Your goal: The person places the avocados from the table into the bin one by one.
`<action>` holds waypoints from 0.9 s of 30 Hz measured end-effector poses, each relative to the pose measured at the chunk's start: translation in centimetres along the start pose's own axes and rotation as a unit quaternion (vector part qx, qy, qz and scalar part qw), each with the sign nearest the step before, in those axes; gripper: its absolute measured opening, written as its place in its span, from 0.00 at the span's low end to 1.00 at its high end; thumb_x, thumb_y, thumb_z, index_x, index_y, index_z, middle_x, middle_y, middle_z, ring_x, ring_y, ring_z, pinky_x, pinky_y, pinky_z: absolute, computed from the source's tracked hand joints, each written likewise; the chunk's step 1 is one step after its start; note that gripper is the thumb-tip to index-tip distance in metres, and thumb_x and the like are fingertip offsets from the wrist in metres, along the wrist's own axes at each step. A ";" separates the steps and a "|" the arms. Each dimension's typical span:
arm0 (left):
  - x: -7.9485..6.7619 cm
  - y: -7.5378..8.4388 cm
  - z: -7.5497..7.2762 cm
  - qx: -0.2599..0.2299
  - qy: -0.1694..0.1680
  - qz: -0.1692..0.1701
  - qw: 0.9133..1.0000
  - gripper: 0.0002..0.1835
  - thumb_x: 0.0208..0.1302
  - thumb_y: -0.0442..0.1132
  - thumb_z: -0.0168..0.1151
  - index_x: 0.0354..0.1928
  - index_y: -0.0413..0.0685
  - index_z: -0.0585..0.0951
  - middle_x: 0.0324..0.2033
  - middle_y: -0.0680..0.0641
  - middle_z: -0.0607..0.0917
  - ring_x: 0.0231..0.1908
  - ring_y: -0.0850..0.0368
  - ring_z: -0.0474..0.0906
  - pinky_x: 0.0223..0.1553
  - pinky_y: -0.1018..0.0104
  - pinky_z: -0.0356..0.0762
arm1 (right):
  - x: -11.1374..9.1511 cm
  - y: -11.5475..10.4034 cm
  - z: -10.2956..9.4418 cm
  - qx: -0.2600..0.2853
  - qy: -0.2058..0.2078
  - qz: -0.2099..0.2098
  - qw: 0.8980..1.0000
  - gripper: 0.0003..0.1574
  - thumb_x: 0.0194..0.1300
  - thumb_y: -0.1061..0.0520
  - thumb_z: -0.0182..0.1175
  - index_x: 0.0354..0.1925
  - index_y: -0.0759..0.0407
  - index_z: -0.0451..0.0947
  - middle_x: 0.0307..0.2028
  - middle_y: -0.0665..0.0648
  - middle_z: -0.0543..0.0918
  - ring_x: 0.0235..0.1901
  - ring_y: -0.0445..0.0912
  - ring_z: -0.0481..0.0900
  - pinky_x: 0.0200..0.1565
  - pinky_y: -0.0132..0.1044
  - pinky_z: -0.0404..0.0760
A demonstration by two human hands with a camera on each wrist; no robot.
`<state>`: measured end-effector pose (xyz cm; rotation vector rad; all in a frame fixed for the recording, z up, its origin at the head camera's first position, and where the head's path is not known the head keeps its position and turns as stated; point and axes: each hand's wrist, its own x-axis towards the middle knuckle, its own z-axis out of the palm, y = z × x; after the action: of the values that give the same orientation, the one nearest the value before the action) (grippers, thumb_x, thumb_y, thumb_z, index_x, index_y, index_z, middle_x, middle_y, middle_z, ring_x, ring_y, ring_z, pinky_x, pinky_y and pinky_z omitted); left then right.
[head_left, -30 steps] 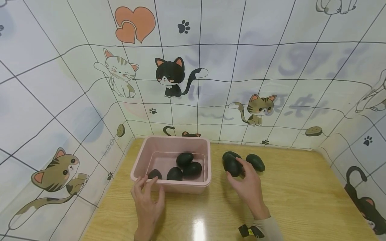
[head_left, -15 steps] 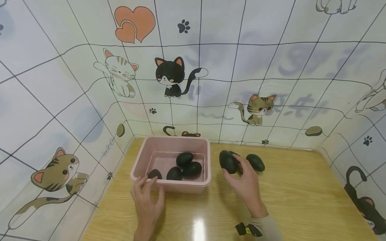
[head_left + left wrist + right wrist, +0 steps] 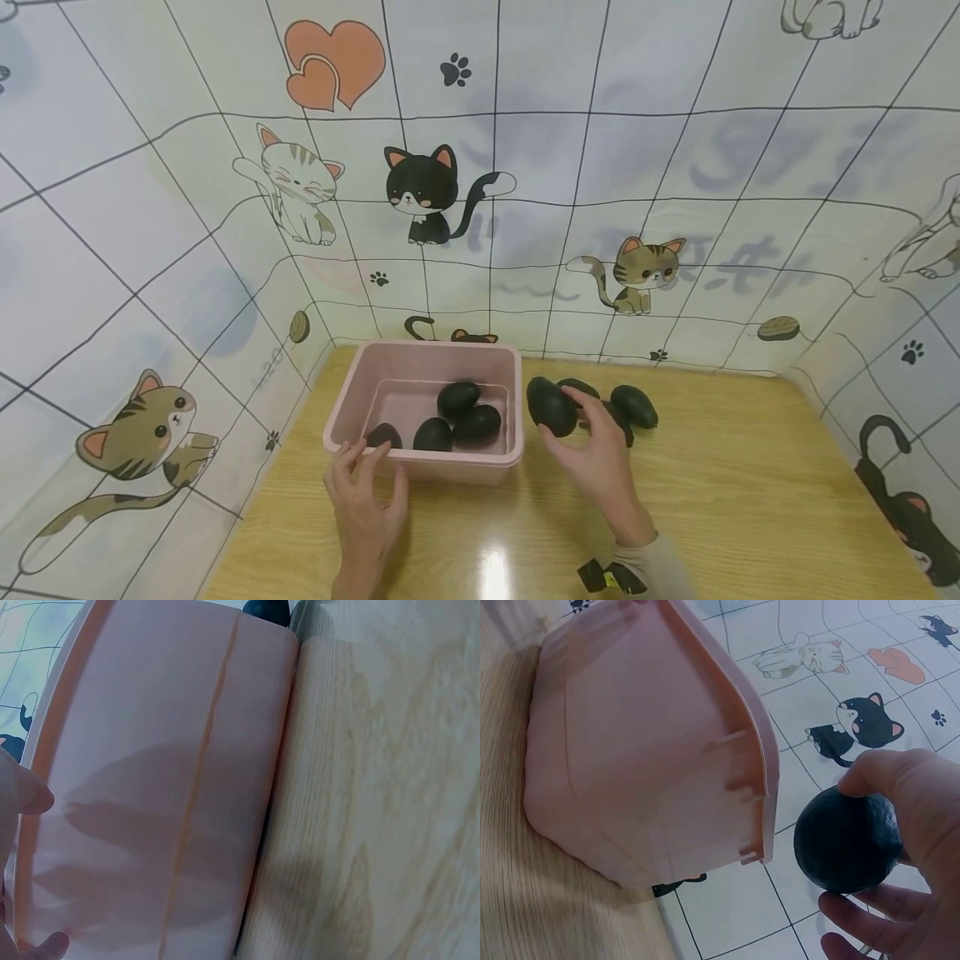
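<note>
A dark avocado [image 3: 552, 407] is held between the thumb and fingers of the right hand [image 3: 598, 457], just beside the right side of a pink plastic bin [image 3: 461, 472] containing four more avocados [image 3: 477, 425]. The left hand [image 3: 367, 504], fingers spread, holds the bin's near rim. Three loose avocados [image 3: 634, 407] lie beyond the right hand on a wood-grain bench [image 3: 750, 483], before a cat-print wall covering [image 3: 540, 183].

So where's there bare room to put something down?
Bare table: right of the loose fruits; and in front of the bin, between left fingers and right fingers. The bin's back-left inside is bare too. Crowded: around the loose fruits, and the bin's right side, where three fruits bunch.
</note>
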<state>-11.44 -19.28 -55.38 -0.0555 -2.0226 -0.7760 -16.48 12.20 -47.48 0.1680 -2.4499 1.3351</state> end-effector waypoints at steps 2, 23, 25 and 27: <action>0.0 0.0 0.0 0.000 0.001 0.000 1.000 0.20 0.54 0.37 0.70 0.51 0.45 0.87 0.55 0.31 0.78 0.64 0.28 0.69 0.61 0.40 0.66 | 0.0 -0.2 0.2 0.004 -0.003 -0.011 1.000 0.42 0.57 0.55 0.80 0.69 0.54 0.77 0.62 0.59 0.84 0.53 0.53 0.85 0.55 0.56 0.84; -0.1 0.1 0.0 0.001 -0.003 -0.006 1.000 0.20 0.54 0.37 0.71 0.51 0.45 0.87 0.56 0.31 0.79 0.65 0.29 0.69 0.63 0.41 0.63 | 0.3 -2.1 1.9 0.041 -0.057 -0.036 0.997 0.42 0.57 0.53 0.80 0.68 0.50 0.78 0.64 0.53 0.84 0.57 0.50 0.84 0.55 0.49 0.84; -0.1 0.1 0.0 0.000 -0.006 -0.010 1.000 0.20 0.54 0.37 0.71 0.52 0.45 0.87 0.56 0.32 0.79 0.65 0.30 0.69 0.63 0.41 0.64 | 0.4 -2.3 2.1 0.038 -0.063 -0.037 0.997 0.41 0.57 0.53 0.80 0.68 0.49 0.78 0.64 0.53 0.84 0.57 0.49 0.84 0.55 0.48 0.84; -0.1 0.1 0.0 0.001 -0.008 -0.012 1.000 0.20 0.54 0.37 0.71 0.51 0.45 0.87 0.56 0.31 0.79 0.65 0.29 0.69 0.64 0.41 0.64 | 0.3 -2.5 2.3 0.036 -0.068 -0.037 0.996 0.41 0.57 0.52 0.80 0.68 0.49 0.78 0.64 0.52 0.84 0.58 0.49 0.84 0.55 0.48 0.84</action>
<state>-11.32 -19.19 -55.44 -0.0367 -2.0414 -0.7909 -16.67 8.95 -46.51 0.3751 -2.4800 1.4248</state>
